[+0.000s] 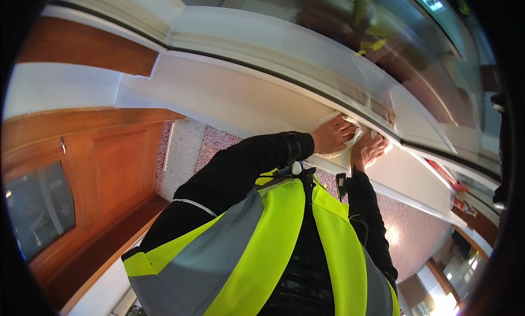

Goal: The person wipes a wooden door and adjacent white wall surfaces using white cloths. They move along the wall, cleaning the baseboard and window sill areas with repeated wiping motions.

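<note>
My left hand (334, 135) presses flat, fingers spread, on a white cloth (328, 121) lying on the cream window sill (233, 96). Close beside it, my right hand (368, 149) bears down on white cloth too, with folds showing around the fingertips. Whether this is one cloth or two, I cannot tell. Both hands are near the white window frame (283, 84) with its black seal, and the cloth reaches up against the frame's lower edge. Beyond the frame, the window glass (287, 49) mirrors the hands faintly.
A brown wooden door (119, 164) with a metal handle (62, 146) stands at the left. Speckled terrazzo floor (215, 143) lies below the sill. Red items (447, 174) sit near the sill's right end. A hi-vis vest (262, 242) covers my torso.
</note>
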The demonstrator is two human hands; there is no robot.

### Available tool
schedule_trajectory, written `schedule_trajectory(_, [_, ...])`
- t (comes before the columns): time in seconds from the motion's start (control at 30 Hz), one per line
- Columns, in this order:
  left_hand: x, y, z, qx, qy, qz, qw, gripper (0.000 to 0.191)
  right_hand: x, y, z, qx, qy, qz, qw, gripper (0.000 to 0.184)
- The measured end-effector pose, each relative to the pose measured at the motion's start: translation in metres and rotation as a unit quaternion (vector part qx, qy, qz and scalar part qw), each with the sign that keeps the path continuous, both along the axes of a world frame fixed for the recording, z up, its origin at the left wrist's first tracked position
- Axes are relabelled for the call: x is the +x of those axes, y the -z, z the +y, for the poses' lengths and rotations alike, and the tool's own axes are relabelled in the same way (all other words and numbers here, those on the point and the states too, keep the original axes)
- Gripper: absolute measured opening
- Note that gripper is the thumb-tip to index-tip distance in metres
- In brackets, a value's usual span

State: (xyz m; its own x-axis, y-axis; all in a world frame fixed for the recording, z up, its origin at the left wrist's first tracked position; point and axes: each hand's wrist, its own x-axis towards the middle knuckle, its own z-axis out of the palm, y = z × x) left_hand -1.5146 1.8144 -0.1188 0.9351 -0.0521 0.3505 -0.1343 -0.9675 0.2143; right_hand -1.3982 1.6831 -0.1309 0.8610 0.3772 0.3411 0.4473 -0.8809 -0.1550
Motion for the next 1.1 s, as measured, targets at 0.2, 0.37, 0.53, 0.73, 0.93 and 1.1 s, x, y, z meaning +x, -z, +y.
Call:
schedule_trajectory(0.2, [-0.053,-0.012,0.044,-0.017,-0.053,0.004,0.998,0.049,0.004,0.007,-0.002,0.007,-0.006,-0.03,1.0,0.031])
schedule_trajectory(0.37, [-0.1,-0.016,0.083,-0.026,-0.106,0.052,0.993,0.045,0.006,0.007,-0.003,-0.023,0.021,0.006,0.999,0.029])
schedule_trajectory(0.53, [-0.152,-0.019,0.122,-0.008,-0.195,0.01,0.981,0.042,0.007,0.007,-0.004,-0.033,0.022,-0.004,0.999,0.03])
schedule_trajectory(0.73, [-0.219,-0.014,0.183,-0.001,-0.339,0.006,0.941,0.044,0.012,0.015,-0.008,-0.014,0.004,-0.025,1.0,0.034])
schedule_trajectory(0.93, [-0.286,0.008,0.265,0.086,-0.567,0.101,0.813,0.051,0.018,0.022,-0.013,-0.032,0.003,-0.032,0.999,0.036])
schedule_trajectory(1.1, [-0.306,0.019,0.304,0.102,-0.628,0.134,0.76,0.057,0.019,0.022,-0.013,-0.045,0.011,-0.025,0.999,0.038])
